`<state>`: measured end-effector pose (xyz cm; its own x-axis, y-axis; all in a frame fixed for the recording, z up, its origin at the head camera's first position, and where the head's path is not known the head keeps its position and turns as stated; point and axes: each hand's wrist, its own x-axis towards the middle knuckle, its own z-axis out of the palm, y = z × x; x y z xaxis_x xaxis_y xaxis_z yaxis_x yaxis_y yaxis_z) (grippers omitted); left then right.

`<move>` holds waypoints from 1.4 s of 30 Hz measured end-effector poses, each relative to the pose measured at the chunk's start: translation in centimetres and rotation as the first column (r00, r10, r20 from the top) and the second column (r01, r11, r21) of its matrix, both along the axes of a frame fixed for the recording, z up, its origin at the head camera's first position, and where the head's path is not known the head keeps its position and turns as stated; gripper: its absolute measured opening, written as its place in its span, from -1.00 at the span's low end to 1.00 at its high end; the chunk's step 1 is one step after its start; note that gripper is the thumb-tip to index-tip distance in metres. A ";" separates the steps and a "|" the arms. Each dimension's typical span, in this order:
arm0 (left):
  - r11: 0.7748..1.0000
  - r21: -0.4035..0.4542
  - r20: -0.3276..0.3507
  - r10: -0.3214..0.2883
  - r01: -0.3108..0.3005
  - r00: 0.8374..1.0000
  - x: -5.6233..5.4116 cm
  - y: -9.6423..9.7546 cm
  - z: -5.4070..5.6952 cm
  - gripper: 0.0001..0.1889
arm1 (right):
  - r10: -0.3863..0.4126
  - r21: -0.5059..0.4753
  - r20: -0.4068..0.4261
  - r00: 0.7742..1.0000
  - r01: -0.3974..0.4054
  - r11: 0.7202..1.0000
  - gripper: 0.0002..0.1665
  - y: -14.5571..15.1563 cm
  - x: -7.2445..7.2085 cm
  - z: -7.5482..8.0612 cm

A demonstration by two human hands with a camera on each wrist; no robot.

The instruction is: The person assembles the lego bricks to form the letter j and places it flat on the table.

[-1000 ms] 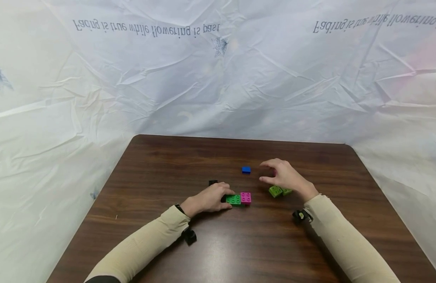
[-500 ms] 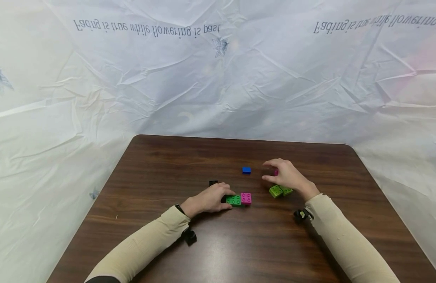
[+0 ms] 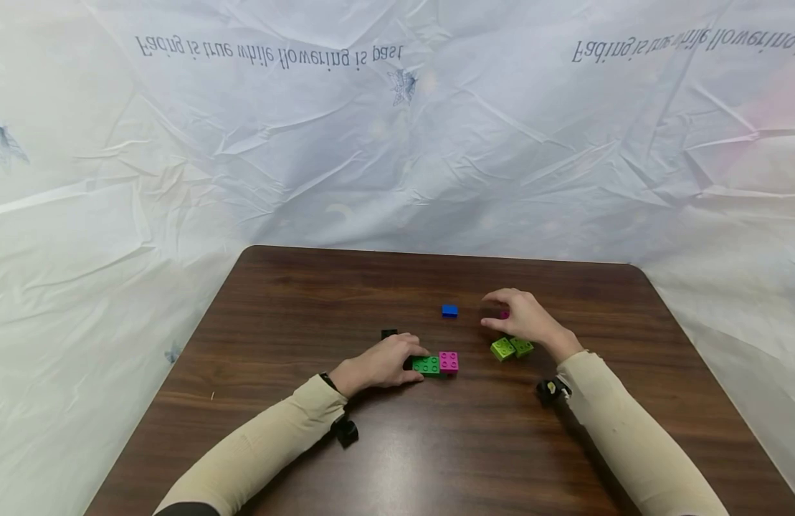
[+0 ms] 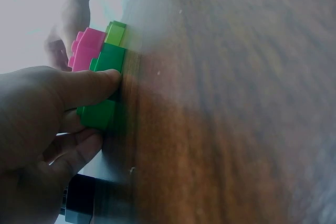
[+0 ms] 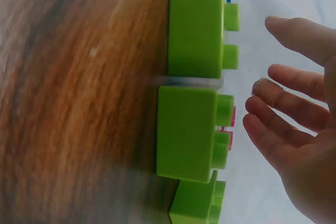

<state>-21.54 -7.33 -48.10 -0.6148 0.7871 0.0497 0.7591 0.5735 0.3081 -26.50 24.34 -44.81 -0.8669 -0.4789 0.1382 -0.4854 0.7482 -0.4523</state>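
My left hand (image 3: 379, 363) grips a green brick (image 3: 426, 365) between thumb and fingers, low at the table. A pink brick (image 3: 448, 362) sits attached at the green brick's right end, standing higher than it in the left wrist view. My right hand (image 3: 526, 320) hovers with fingers parted and nothing between them. Partly covered by that hand is a magenta brick (image 3: 504, 314). Lime green bricks (image 3: 502, 349) lie just in front of the right hand; the right wrist view has the lime bricks (image 5: 185, 134) close up, with the fingers apart from their studs.
Farther back on the brown table (image 3: 307, 287) lies a small blue brick (image 3: 449, 311), left of the right hand. A black brick (image 3: 388, 333) is just behind the left hand. White printed sheeting (image 3: 397, 165) rises behind the table and along its sides.
My right hand has drifted slightly to the right, showing a bit of the magenta brick past its thumb. The left hand and the green and pink bricks stay put.
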 end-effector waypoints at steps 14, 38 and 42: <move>1.000 -0.008 0.002 0.002 -0.002 1.000 0.2 0.0 0.2 -0.54 | -0.013 0.060 0.033 0.999 0.011 0.998 -0.38 0.6 -0.5 -0.6; 1.000 -0.014 0.001 -0.004 0.004 1.000 -0.2 -0.1 0.1 -0.54 | -0.006 0.114 0.049 0.999 0.001 0.994 -0.47 1.3 -1.1 -1.3; 1.000 -0.016 -0.002 -0.004 0.004 1.000 -0.2 0.0 0.1 -0.54 | -0.022 0.131 0.077 0.997 0.012 0.991 -0.46 1.4 -1.2 -1.2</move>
<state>-21.77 -7.37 -48.00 -0.6112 0.7905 0.0383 0.7623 0.5749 0.2972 -27.65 25.75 -46.01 -0.8809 -0.4733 0.0072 -0.4389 0.8110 -0.3869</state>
